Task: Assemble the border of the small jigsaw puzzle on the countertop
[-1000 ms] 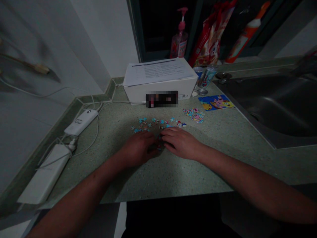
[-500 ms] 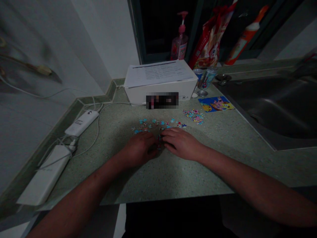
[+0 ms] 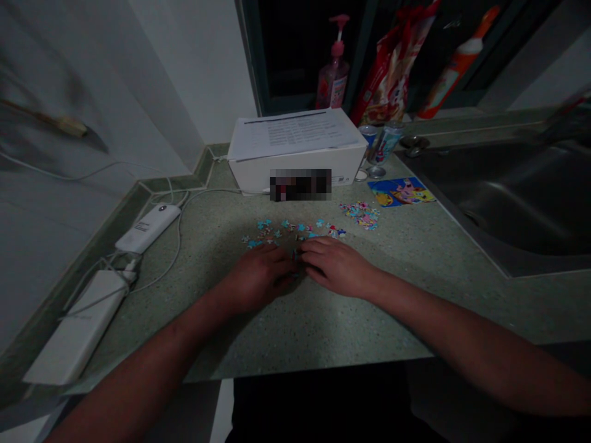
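Observation:
My left hand point(image 3: 257, 277) and my right hand point(image 3: 339, 264) rest low over the counter, fingertips almost meeting. Between them are a few small jigsaw pieces point(image 3: 295, 253), partly covered by the fingers. The fingers of both hands are curled and pressed down on these pieces; the exact grip is dark and partly hidden. Just beyond the fingertips lie several loose jigsaw pieces point(image 3: 301, 227), mostly light blue. A denser heap of jigsaw pieces point(image 3: 361, 215), pink, yellow and blue, sits farther right. Beside it lies a colourful cartoon picture card point(image 3: 401, 192).
A white box point(image 3: 295, 161) with printed paper on top stands at the back. On the left lie a white power bank point(image 3: 148, 227), a white power strip point(image 3: 76, 332) and cables. A metal sink point(image 3: 521, 203) is at the right. Cans point(image 3: 386, 144) stand beside the box.
The view has shifted slightly. Both hands stay together over the same jigsaw pieces, with only slight finger movement.

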{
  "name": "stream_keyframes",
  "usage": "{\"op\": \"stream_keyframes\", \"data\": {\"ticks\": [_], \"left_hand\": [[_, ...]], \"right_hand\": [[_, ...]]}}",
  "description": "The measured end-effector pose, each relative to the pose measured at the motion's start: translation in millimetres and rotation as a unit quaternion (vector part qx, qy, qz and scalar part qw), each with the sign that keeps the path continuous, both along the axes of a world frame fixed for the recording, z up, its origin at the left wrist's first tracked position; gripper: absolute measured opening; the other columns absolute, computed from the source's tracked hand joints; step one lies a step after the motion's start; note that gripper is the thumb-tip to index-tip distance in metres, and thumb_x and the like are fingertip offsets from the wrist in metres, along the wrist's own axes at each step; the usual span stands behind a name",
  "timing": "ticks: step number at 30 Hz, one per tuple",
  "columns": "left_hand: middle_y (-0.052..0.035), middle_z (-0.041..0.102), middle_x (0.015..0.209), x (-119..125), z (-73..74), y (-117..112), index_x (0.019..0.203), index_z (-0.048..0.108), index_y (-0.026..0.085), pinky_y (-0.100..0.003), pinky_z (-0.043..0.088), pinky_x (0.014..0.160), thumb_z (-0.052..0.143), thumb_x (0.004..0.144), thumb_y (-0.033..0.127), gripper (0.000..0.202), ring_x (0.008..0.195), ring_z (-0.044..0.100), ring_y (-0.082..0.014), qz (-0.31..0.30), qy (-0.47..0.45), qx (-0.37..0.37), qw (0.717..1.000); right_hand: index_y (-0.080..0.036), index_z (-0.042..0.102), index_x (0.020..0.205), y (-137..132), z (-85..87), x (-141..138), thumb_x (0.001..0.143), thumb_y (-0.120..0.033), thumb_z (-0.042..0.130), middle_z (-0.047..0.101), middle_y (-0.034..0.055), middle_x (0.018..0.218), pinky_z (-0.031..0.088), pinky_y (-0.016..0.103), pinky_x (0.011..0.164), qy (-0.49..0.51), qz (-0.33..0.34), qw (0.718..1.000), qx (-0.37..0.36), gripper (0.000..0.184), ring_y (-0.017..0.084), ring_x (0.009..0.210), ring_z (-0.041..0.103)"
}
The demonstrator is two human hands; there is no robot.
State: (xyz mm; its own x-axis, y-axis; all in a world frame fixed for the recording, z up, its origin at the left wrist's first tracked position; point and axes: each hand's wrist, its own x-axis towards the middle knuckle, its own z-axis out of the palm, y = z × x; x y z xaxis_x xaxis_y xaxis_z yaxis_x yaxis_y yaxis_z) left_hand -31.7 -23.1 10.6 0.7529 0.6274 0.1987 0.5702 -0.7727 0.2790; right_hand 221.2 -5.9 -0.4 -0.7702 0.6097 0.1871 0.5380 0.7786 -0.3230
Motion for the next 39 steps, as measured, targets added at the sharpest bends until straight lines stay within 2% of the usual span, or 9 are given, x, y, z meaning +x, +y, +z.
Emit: {"op": "stream_keyframes", "data": {"ticks": [7, 15, 24, 35, 39], "left_hand": [[-0.0075, 0.076, 0.103, -0.2, 0.9, 0.3, 0.110, 0.080, 0.023, -0.042, 0.055, 0.088, 0.060, 0.108, 0.025, 0.020, 0.096, 0.069, -0.0245, -0.004, -0.004, -0.020, 1.000], [-0.0073, 0.077, 0.104, 2.5, 4.7, -3.2, 0.112, 0.080, 0.021, -0.042, 0.055, 0.087, 0.066, 0.106, 0.025, 0.015, 0.096, 0.070, -0.0252, 0.004, 0.022, -0.017, 1.000], [-0.0071, 0.077, 0.103, 2.6, 4.2, -2.0, 0.108, 0.080, 0.021, -0.043, 0.054, 0.086, 0.063, 0.107, 0.025, 0.017, 0.095, 0.070, -0.0256, 0.001, 0.027, -0.015, 1.000], [-0.0060, 0.076, 0.099, 2.1, 1.3, -0.8, 0.105, 0.078, 0.022, -0.041, 0.054, 0.082, 0.064, 0.106, 0.024, 0.014, 0.091, 0.070, -0.0239, 0.005, 0.008, -0.011, 1.000], [-0.0058, 0.076, 0.098, 2.9, 4.0, -1.6, 0.105, 0.078, 0.022, -0.042, 0.054, 0.082, 0.067, 0.104, 0.021, 0.012, 0.091, 0.070, -0.0245, 0.003, 0.009, -0.002, 1.000]], "right_hand": [[-0.019, 0.077, 0.110, 0.3, -0.8, 0.5, 0.101, -0.017, 0.065, 0.075, 0.0117, 0.123, 0.055, 0.049, 0.108, -0.004, 0.002, 1.000, 0.019, 0.015, 0.028, 0.118, 0.068], [-0.019, 0.077, 0.110, -0.3, -2.4, 2.3, 0.102, -0.017, 0.063, 0.075, 0.0124, 0.123, 0.056, 0.051, 0.106, 0.010, 0.022, 0.999, 0.039, 0.017, 0.029, 0.119, 0.068], [-0.018, 0.077, 0.107, -1.1, 0.0, 3.3, 0.104, -0.019, 0.061, 0.075, 0.0138, 0.122, 0.057, 0.050, 0.105, 0.029, 0.055, 0.997, 0.049, 0.017, 0.029, 0.117, 0.069], [-0.021, 0.077, 0.104, -1.5, 1.0, 2.4, 0.103, -0.020, 0.062, 0.075, 0.0109, 0.121, 0.058, 0.049, 0.103, 0.019, 0.050, 0.997, 0.051, 0.014, 0.028, 0.116, 0.069], [-0.021, 0.076, 0.112, -0.7, -0.1, 2.2, 0.102, -0.019, 0.063, 0.076, 0.0110, 0.121, 0.058, 0.049, 0.103, 0.029, 0.037, 0.998, 0.038, 0.017, 0.028, 0.115, 0.070]]}}
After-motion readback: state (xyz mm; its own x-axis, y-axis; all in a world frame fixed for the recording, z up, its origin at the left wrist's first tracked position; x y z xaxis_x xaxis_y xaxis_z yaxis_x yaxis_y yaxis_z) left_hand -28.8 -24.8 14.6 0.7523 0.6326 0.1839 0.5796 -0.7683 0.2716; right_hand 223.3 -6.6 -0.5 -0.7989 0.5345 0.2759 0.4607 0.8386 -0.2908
